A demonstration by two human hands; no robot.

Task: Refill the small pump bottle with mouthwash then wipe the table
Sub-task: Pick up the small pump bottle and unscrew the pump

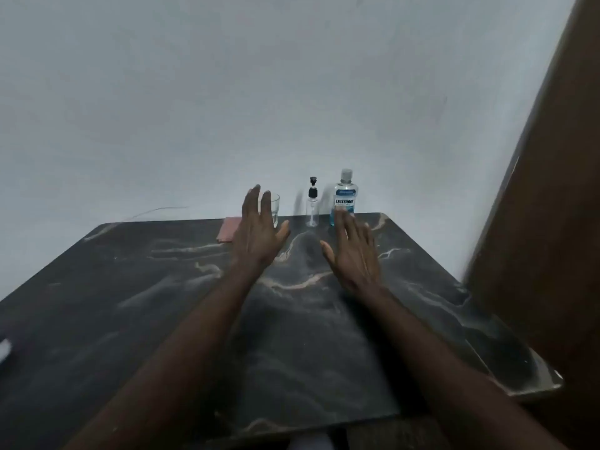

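A small clear pump bottle (pixel 312 206) with a black pump stands upright at the far edge of the dark marble table (pixel 130 303). Just right of it stands a mouthwash bottle (pixel 345 196) with a blue label, capped, holding blue liquid low down. My left hand (pixel 259 232) hovers over the table with fingers spread, partly in front of a clear glass (pixel 276 206). My right hand (pixel 352 251) is also flat and spread, its fingertips just in front of the mouthwash bottle. Both hands hold nothing.
A folded pink cloth (pixel 229 233) lies at the far edge, left of the glass. A grey wall rises right behind the table. A brown wooden panel (pixel 545 222) stands along the right side. Something white (pixel 5 349) shows at the left edge.
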